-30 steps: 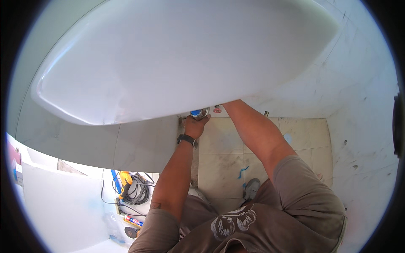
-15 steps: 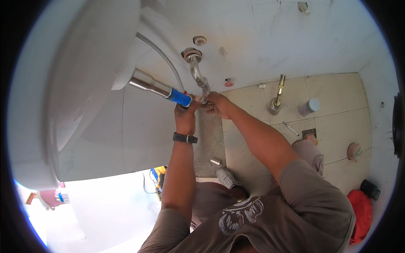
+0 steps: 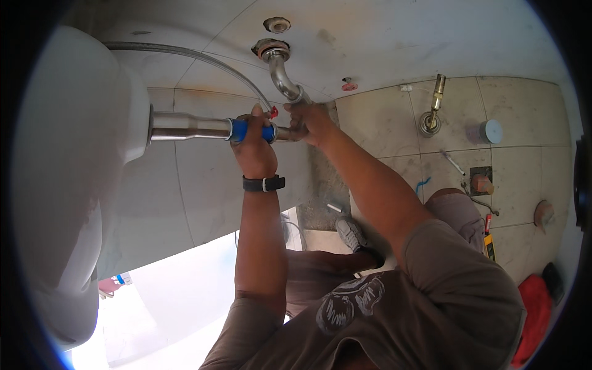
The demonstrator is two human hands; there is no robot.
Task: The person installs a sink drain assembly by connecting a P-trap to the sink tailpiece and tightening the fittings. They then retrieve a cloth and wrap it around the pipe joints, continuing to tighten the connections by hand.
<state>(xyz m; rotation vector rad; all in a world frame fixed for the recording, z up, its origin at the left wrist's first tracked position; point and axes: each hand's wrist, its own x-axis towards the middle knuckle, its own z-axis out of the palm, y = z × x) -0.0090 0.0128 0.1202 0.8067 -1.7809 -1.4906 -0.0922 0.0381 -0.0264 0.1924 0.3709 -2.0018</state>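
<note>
A straight metal pipe [image 3: 191, 126] runs from the white basin [image 3: 61, 160] on the left to a blue sleeve [image 3: 237, 130]. My left hand [image 3: 254, 153] wraps round that sleeve, its thumb across the top. My right hand [image 3: 317, 123] grips the bent metal pipe [image 3: 282, 77] near its lower end, where a short metal piece [image 3: 287, 134] lies in line with the sleeve. The bent pipe comes out of a hole in the wall; my fingers partly hide its lower bend. Just above my left hand is a red fitting [image 3: 273, 112] at the end of a grey flexible hose [image 3: 216, 61].
A capped wall hole [image 3: 277, 24] sits above the bent pipe. To the right on the tiled floor stand a brass fitting [image 3: 436, 98] and a white-lidded container [image 3: 491, 131]. A white marker-like stick [image 3: 454, 163] lies nearby. Red cloth [image 3: 534, 320] is at lower right.
The view has shifted. The straight pipe and blue sleeve now lie level, lined up with the short metal piece by my right hand. My left hand's grip on the sleeve shows more clearly.
</note>
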